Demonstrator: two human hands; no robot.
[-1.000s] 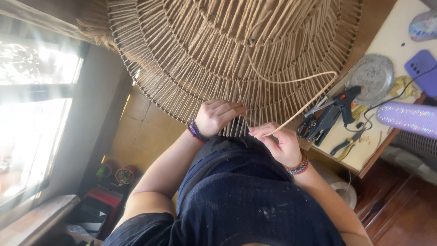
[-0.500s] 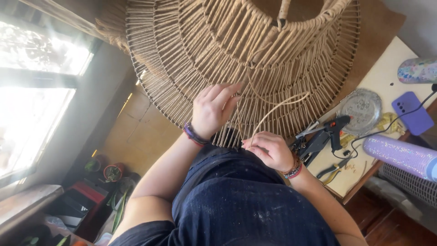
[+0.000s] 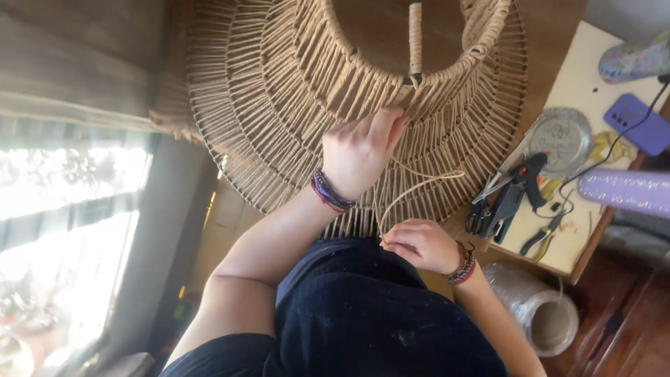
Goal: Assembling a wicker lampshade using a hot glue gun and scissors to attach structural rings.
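Right hand point(image 3: 419, 246) in closed grip on cord point(image 3: 419, 188) — left hand point(image 3: 359, 150) flat on woven shade point(image 3: 279, 105).

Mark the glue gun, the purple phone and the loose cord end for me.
glue gun point(image 3: 515, 197), head view, on its black body.
purple phone point(image 3: 636, 123), head view, middle of its back.
loose cord point(image 3: 419, 187), head view, on its curved loop.

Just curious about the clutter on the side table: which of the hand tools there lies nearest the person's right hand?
The black glue gun, beside the scissors, lies nearest the right hand. The yellow-handled pliers sit further right, toward the table's edge.
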